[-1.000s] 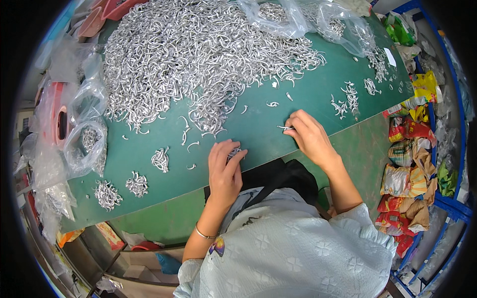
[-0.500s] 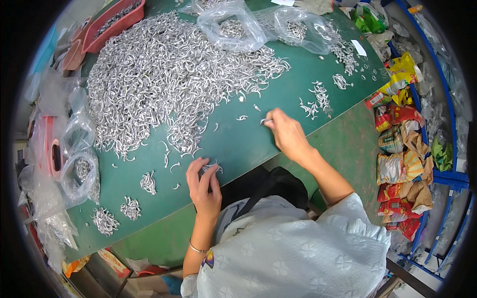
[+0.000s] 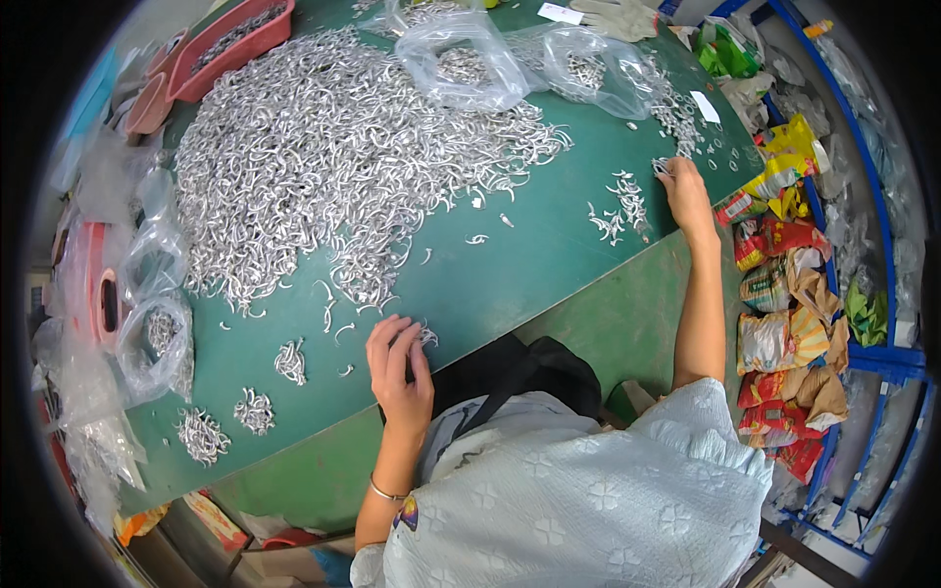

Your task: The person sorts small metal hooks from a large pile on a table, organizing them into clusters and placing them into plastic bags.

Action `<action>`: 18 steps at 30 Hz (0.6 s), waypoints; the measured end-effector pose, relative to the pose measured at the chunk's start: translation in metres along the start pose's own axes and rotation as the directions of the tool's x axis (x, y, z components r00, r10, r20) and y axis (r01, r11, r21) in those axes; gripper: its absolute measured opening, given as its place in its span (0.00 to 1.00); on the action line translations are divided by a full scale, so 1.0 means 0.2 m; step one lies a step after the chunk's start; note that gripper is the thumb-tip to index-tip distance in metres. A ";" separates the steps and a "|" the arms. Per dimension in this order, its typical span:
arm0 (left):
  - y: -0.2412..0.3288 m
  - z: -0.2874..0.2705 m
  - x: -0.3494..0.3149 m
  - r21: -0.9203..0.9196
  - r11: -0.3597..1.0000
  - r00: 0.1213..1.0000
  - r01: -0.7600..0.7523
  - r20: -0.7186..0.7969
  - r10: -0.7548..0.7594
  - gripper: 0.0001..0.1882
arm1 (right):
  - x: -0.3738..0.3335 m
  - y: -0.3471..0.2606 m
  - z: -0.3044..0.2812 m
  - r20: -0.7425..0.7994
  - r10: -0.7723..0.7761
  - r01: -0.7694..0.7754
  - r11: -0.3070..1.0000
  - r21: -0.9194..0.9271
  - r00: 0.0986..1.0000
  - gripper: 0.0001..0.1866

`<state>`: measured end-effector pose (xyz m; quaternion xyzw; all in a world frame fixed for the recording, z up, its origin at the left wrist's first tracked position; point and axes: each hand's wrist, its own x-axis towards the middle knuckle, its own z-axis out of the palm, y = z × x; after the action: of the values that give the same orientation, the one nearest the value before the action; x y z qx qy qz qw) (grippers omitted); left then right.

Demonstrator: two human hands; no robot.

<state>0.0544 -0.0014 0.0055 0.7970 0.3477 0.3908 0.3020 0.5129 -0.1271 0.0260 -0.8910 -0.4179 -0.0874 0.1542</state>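
Observation:
A big heap of small curved silvery metal hooks [image 3: 333, 167] covers the far half of a green table [image 3: 529, 265]. My left hand [image 3: 400, 367] rests near the table's front edge, fingers curled over a few hooks [image 3: 427, 336]. My right hand [image 3: 683, 191] is stretched out to the right and pinches a few hooks [image 3: 662, 167] beside a small sorted cluster [image 3: 618, 211]. Small bunches of hooks [image 3: 257, 410] lie at the left front.
Clear plastic bags with hooks [image 3: 461, 59] lie at the far side, more bags [image 3: 152, 333] at the left edge. Red trays [image 3: 230, 39] stand at the far left. Colourful snack packets [image 3: 784, 323] are piled on the floor at the right by a blue rack [image 3: 882, 353].
My right hand has reached far out to the right, from the table's middle to the right-hand cluster. My left hand has stayed near the front edge. The camera view has shifted.

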 end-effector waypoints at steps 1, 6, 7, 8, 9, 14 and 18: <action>0.00 0.00 0.00 -0.023 1.000 1.000 0.009 -0.004 -0.010 0.14 | -0.01 -0.02 0.00 -0.037 -0.004 0.004 1.000 0.000 0.999 0.10; 0.03 -0.05 0.02 -0.034 0.999 0.994 0.000 0.110 0.004 0.18 | -0.11 -0.47 -0.14 0.009 -0.141 0.135 0.965 0.227 0.990 0.10; 0.03 -0.06 0.03 0.002 1.000 0.985 -0.017 0.171 0.016 0.19 | -0.14 -0.61 -0.15 0.078 -0.190 0.152 0.926 0.345 0.979 0.10; 0.04 -0.07 0.03 0.030 0.999 0.971 -0.036 0.236 0.028 0.19 | -0.18 -0.74 -0.15 0.142 -0.240 0.153 0.879 0.452 0.960 0.10; 0.05 -0.08 0.04 0.052 0.997 0.953 -0.058 0.300 0.040 0.19 | -0.20 -0.83 -0.14 0.198 -0.351 0.211 0.836 0.506 0.915 0.11; 0.02 -0.06 0.01 0.047 0.997 0.951 -0.060 0.306 0.043 0.17 | -0.27 -1.15 0.03 0.137 -0.491 0.386 0.803 0.454 0.860 0.13; 0.00 -0.06 0.00 0.017 0.998 0.959 -0.065 0.276 0.058 0.15 | -0.37 -1.21 0.12 0.214 -0.540 0.378 0.773 0.510 0.814 0.10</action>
<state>0.0454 0.0009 0.0118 0.8579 0.2824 0.2808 0.3247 0.2796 -0.0245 0.0313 -0.7006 -0.6546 0.1342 0.2503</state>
